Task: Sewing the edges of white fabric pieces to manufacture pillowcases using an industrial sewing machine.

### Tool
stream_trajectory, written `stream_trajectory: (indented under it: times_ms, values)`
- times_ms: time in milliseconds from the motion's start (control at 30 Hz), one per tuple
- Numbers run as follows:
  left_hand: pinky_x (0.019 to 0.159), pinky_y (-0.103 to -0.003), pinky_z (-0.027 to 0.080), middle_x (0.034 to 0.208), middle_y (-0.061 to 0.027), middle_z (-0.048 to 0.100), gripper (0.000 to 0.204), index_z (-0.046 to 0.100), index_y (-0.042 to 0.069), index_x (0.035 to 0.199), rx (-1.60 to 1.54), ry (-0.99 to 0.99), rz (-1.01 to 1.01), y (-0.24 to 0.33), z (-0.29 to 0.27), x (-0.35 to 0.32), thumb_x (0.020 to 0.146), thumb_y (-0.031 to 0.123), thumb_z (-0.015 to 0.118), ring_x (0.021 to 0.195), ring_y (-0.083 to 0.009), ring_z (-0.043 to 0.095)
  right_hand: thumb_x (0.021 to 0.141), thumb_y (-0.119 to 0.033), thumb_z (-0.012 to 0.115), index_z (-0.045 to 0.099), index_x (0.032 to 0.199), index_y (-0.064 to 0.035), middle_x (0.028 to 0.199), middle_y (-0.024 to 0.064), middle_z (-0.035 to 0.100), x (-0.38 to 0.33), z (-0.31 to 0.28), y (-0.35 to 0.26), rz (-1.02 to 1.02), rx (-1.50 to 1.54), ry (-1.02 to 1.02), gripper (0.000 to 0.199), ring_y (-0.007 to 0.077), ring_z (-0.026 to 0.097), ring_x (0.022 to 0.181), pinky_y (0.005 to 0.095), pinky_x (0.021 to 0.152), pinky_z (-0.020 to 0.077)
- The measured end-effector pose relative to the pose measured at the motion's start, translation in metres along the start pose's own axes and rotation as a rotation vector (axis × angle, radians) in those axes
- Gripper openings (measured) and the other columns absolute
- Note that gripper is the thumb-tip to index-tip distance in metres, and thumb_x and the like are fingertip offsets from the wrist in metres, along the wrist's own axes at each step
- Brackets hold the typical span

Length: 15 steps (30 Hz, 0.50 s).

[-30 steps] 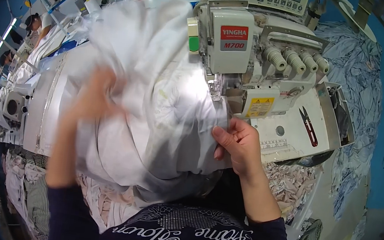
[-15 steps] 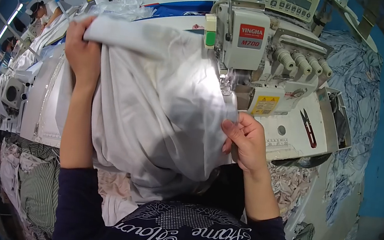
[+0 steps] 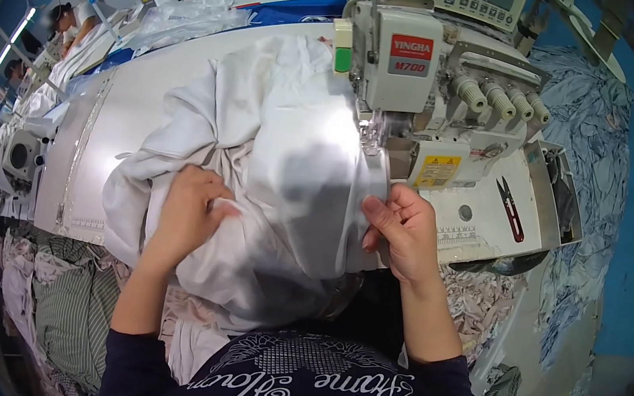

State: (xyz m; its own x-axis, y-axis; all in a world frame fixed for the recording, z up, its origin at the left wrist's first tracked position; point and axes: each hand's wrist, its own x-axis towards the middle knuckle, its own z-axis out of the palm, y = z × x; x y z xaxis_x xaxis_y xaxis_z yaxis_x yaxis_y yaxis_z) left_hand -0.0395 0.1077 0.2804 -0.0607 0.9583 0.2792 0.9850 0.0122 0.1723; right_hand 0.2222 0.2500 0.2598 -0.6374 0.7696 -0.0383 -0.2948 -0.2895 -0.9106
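A large piece of white fabric (image 3: 300,172) lies bunched over the sewing table, its right edge running under the presser foot of an overlock sewing machine (image 3: 401,73). My right hand (image 3: 405,230) pinches that edge between thumb and fingers, just in front of the needle area (image 3: 373,137). My left hand (image 3: 194,210) rests on the folds at the fabric's left side, fingers bent and thumb standing apart; its fingertips are partly lost among the folds. Lamp light falls brightly on the cloth beside the needle.
Thread snips (image 3: 511,210) with a dark red handle lie on the machine's right bed, next to a metal tray (image 3: 558,190). Bluish fabric (image 3: 579,152) is heaped at the right. Striped cloth (image 3: 66,309) hangs at lower left. Another person (image 3: 67,25) is at far left.
My left hand has let go of the raised upper-left part of the fabric and come down to the right onto its folds. The fabric has dropped into a heap. My right hand keeps its pinch.
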Motion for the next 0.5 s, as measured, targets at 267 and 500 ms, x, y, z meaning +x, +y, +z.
stream_trajectory:
  times_ms: [267,500]
  values:
    - [0.060,-0.029,0.043,0.071,-0.0096,0.058,0.010,0.057,0.000,0.081,-0.178,0.584,-0.277,-0.014,-0.016,0.039,0.082,0.008,0.063,0.064,-0.0210,0.055,0.085,-0.016,0.065,0.054,0.079,-0.0030,0.057,-0.0007,0.054,0.002,-0.005,0.006,-0.018,0.012,-0.017,0.018,0.0061,0.053,0.043,0.0180,0.040,0.0414]
    - [0.065,-0.019,0.042,0.078,0.0000,0.057,0.011,0.056,0.002,0.085,-0.479,1.027,-0.203,-0.046,-0.029,0.065,0.086,0.010,0.063,0.069,-0.0058,0.050,0.086,-0.015,0.064,0.053,0.079,-0.0032,0.057,-0.0001,0.055,0.001,-0.005,0.003,-0.030,0.009,-0.037,0.018,0.0064,0.052,0.042,0.0183,0.040,0.0413]
